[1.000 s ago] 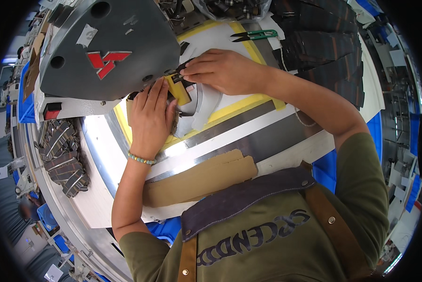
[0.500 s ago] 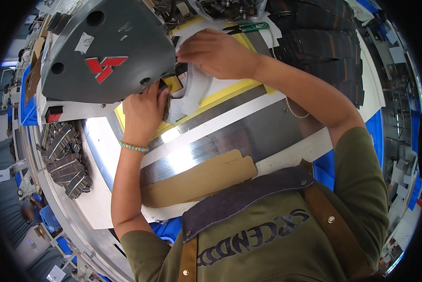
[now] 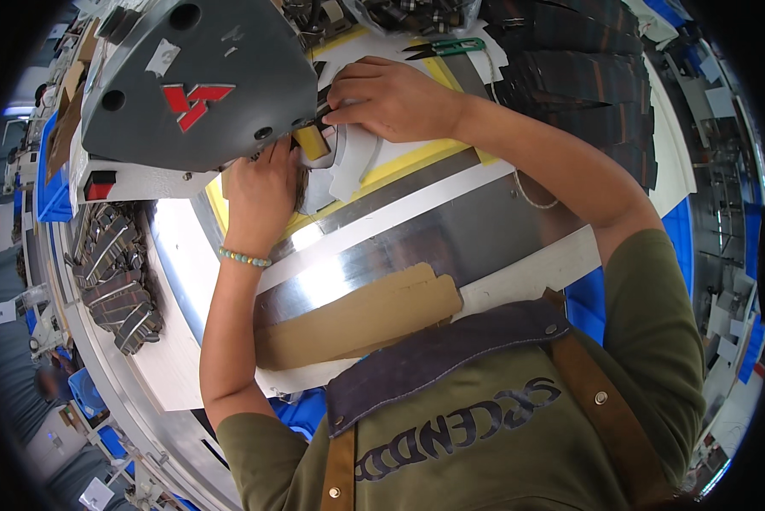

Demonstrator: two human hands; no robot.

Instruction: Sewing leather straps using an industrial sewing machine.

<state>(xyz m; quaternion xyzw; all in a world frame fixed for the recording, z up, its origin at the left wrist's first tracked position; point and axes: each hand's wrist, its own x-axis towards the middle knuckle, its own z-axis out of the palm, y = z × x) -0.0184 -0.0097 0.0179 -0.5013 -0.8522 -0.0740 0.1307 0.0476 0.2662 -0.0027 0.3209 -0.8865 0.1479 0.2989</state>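
Observation:
A grey sewing machine head (image 3: pixel 204 60) with a red emblem stands at the upper left over a yellow-edged work plate (image 3: pixel 408 166). My left hand (image 3: pixel 261 192) has its fingers together at the underside of the head, their tips partly hidden, beside a small yellow block (image 3: pixel 313 145). My right hand (image 3: pixel 387 98) is curled by the presser area just right of the head; what its fingertips hold is hidden. Curved pale pattern pieces (image 3: pixel 353 162) lie beneath the hands. Green-handled thread snips (image 3: pixel 459 46) lie behind my right hand.
Dark striped fabric pieces (image 3: pixel 578 102) are stacked at the right. Bundled fabric strips (image 3: pixel 110 272) lie at the left. A cardboard strip (image 3: pixel 357 315) lies at the front edge. A bag of dark pieces (image 3: pixel 417 13) is at the back; a co-worker (image 3: pixel 52 383) appears far left.
My right hand has moved back, away from me, and curled more. My left hand has shifted slightly left, with its fingertips further hidden under the machine head.

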